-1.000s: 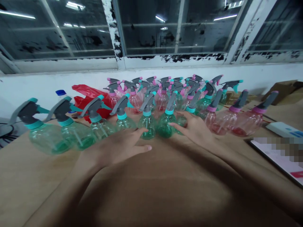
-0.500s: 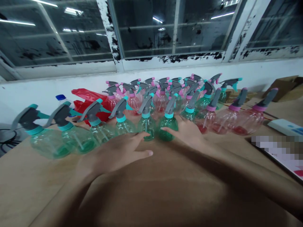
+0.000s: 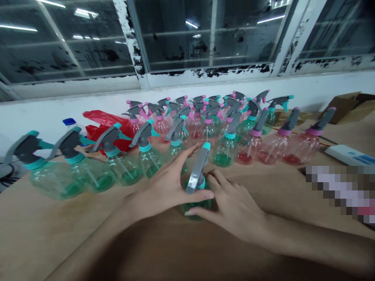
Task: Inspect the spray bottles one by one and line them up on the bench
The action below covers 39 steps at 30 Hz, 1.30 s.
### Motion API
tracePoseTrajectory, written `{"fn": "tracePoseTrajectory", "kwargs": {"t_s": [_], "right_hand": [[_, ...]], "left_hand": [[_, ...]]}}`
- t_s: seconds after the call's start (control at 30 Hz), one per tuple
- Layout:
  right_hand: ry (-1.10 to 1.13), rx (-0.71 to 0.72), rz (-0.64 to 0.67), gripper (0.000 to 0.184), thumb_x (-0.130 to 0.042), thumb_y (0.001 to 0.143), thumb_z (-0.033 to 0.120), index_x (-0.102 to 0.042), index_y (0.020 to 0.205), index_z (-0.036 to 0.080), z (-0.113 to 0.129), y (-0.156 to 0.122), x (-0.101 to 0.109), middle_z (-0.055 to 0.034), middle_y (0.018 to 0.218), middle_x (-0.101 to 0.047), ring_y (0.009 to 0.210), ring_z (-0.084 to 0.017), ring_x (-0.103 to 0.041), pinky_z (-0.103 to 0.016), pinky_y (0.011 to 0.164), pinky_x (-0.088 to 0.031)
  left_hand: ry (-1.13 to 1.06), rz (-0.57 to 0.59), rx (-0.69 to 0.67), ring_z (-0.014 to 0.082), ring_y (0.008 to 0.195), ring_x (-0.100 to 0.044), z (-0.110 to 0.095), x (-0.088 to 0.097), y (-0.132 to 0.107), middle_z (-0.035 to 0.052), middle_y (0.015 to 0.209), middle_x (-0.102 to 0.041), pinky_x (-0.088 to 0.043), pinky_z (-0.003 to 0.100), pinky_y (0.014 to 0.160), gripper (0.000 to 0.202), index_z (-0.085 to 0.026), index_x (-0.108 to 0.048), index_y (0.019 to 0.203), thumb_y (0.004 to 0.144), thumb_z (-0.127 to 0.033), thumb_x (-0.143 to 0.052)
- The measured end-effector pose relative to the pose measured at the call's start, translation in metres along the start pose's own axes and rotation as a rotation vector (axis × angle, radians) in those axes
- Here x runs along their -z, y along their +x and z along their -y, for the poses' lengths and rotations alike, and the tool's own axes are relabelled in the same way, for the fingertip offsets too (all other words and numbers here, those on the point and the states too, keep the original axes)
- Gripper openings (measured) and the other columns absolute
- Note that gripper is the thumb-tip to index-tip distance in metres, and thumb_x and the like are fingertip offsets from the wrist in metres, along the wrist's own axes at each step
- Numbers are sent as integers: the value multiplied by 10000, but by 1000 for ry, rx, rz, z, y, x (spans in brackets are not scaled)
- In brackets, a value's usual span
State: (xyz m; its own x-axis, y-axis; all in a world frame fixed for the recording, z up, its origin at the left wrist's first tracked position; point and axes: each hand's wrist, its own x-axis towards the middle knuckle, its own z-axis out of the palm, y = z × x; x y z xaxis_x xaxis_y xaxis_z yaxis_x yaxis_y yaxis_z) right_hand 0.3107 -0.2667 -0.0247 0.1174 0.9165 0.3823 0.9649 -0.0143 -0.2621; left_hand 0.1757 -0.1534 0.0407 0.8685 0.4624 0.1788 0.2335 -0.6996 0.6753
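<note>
A green spray bottle [image 3: 198, 207] with a grey trigger head [image 3: 198, 169] and turquoise collar stands close in front of me on the table, its body partly covered by my hands. Its low right side is held by my right hand [image 3: 234, 205], thumb across the front and fingers curled behind. Around the left of its head is my left hand [image 3: 164, 183], thumb stretched across below the collar and index finger extended behind. Whether the left thumb presses on the bottle I cannot tell. A row of green spray bottles [image 3: 123, 171] spreads out to the left.
Right of centre stand pink spray bottles [image 3: 301, 148], with several more pink and green ones behind. A red plastic bag [image 3: 108, 128] and a blue-capped bottle [image 3: 69, 122] are at the back left. A cardboard box [image 3: 348, 109] and a white box [image 3: 351, 155] lie right.
My right hand has brought the green spray bottle out of the row towards me. My left hand has moved right and now surrounds its trigger head.
</note>
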Motion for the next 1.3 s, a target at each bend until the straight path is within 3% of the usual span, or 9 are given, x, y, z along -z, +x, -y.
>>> {"fn": "tracePoseTrajectory", "kwargs": {"t_s": [0.17,0.33,0.5,0.63,0.77,0.93,1.07,1.17,1.3], "right_hand": [[127,94,-45,671,-505,730,711,-563,1119,167,10,2,-7,-119,990,-615,979,-308,-546,-471,791,-482],[278,43,-83,680,-613,666,679,-562,1029,107,11,3,-18,-138,986,-614,944,-289,-555,-446,819,-463],[424,97,-39,776,-659,653,632,-471,1171,86,5,2,-27,-168,1079,-600,1035,-314,-540,-497,890,-434],[462,256,38,877,-670,663,608,-346,1311,113,-18,2,-29,-198,1296,-506,1234,-328,-433,-534,1012,-348],[348,269,136,749,-552,811,550,-277,1385,153,-58,-1,-32,-183,1403,-416,1330,-299,-328,-551,1066,-284],[254,224,154,599,-531,849,497,-389,1347,197,-101,-5,-38,-127,1418,-419,1340,-261,-324,-495,1068,-331],[237,246,172,563,-505,884,442,-367,1377,206,-109,-5,-43,-101,1421,-429,1330,-236,-347,-474,1081,-328],[236,261,190,549,-456,917,409,-317,1411,216,-109,-5,-45,-84,1436,-409,1330,-223,-345,-470,1086,-324],[206,279,218,508,-456,918,414,-394,1377,204,-110,-6,-46,-76,1417,-437,1332,-229,-341,-472,1087,-326]], "left_hand": [[-80,-14,23,285,1086,-560,-8,-13,0,88,1189,-585,-454,455,924,647,-237,-372,1312,767,-433,-661],[-160,-63,-55,210,892,-614,0,-23,0,58,997,-625,-506,376,822,315,-195,-516,1142,841,-281,-546],[-208,-207,-58,166,728,-589,5,-33,1,12,861,-622,-501,358,779,362,-215,-530,1159,799,-177,-511],[-292,-199,-39,169,809,-591,1,-34,1,33,996,-634,-491,329,809,407,-213,-520,1191,789,-152,-492],[-218,-191,25,162,729,-579,-2,-33,1,31,997,-645,-507,338,797,438,-231,-507,1222,789,-169,-477],[-152,-193,72,185,726,-603,-5,-30,2,21,957,-668,-530,331,699,442,-258,-547,1187,756,-192,-474],[-215,-195,45,199,845,-632,-6,-30,4,30,1040,-664,-530,324,764,457,-243,-567,1156,714,-153,-494],[-242,-184,50,199,834,-650,-5,-31,4,31,976,-676,-536,312,720,468,-239,-555,1163,706,-160,-489],[-202,-174,103,207,772,-654,-4,-31,5,24,867,-685,-531,308,672,407,-238,-578,1085,691,-200,-485]]}}
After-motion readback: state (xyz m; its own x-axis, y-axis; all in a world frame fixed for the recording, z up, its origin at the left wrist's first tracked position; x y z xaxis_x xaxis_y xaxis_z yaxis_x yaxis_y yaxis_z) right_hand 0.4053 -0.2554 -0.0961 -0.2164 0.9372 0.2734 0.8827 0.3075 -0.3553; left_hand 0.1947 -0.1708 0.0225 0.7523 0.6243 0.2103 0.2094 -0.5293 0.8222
